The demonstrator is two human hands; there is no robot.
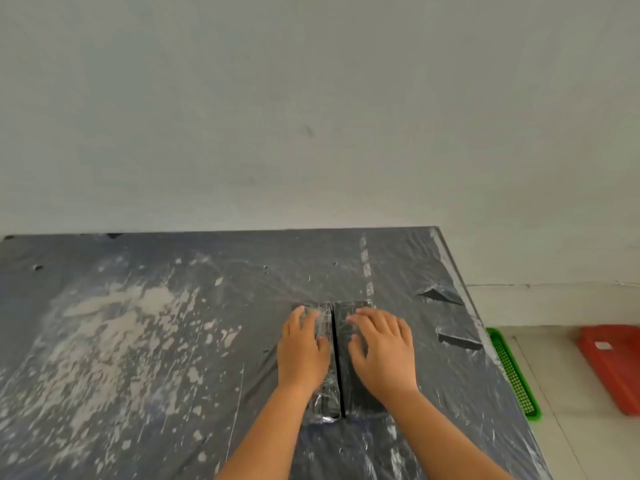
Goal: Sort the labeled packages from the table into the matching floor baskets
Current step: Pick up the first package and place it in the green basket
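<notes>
Two flat dark packages wrapped in clear plastic lie side by side on the table, a thin gap between them. My left hand [302, 348] rests palm down on the left package [325, 400], fingers spread. My right hand [381, 351] lies flat on the right package [353, 313], fingers spread too. Neither hand is closed around its package. No label shows on either package. A green basket [512, 372] and a red basket [620, 365] sit on the floor to the right of the table.
The table [138, 341] is covered in dark plastic sheeting with pale dusty smears at the left. Its right edge runs diagonally past the green basket. A plain wall stands behind the table. Two folds of sheeting [446, 317] stick up near the right edge.
</notes>
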